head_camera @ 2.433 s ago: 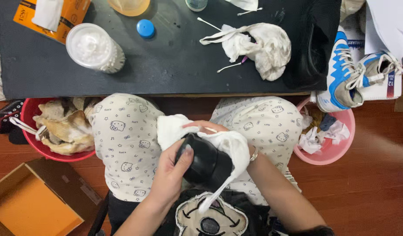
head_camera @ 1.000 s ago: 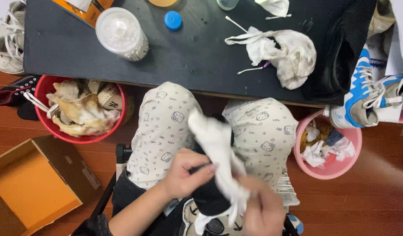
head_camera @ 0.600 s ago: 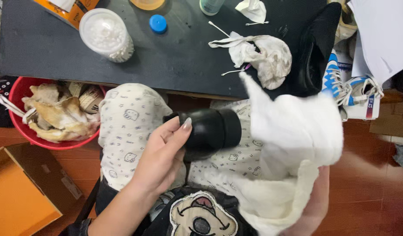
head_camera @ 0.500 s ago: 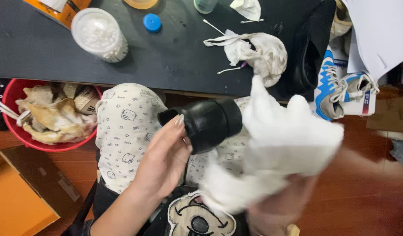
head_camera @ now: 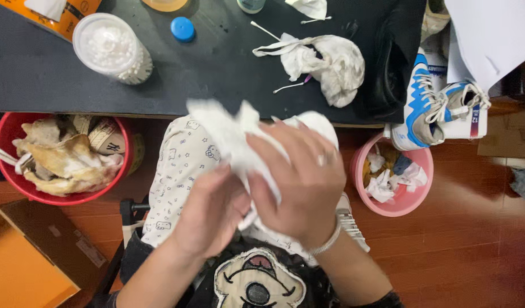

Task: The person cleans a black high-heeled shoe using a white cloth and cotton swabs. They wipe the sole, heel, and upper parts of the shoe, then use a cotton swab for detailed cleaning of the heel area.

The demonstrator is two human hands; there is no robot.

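My left hand [head_camera: 212,212] and my right hand [head_camera: 299,181] are pressed together over my lap, both closed around a white cloth [head_camera: 231,132] that bunches up between them and sticks out above my fingers. The black cylindrical thing seen a moment ago is hidden, either inside the cloth or under my hands. My patterned white trousers [head_camera: 180,165] show beneath my hands.
A black table [head_camera: 217,63] holds a crumpled dirty cloth [head_camera: 331,60], a clear jar of cotton swabs [head_camera: 111,48], a blue cap [head_camera: 182,28] and loose swabs. A red bin of rags [head_camera: 54,157] stands left, a pink bin [head_camera: 396,179] right, a blue-white sneaker [head_camera: 428,105] beyond, an orange box [head_camera: 23,262] at lower left.
My right hand brought the white cloth in over the black cylinder held by my left hand. Both hands now close together around the cloth and the cylinder is out of sight.
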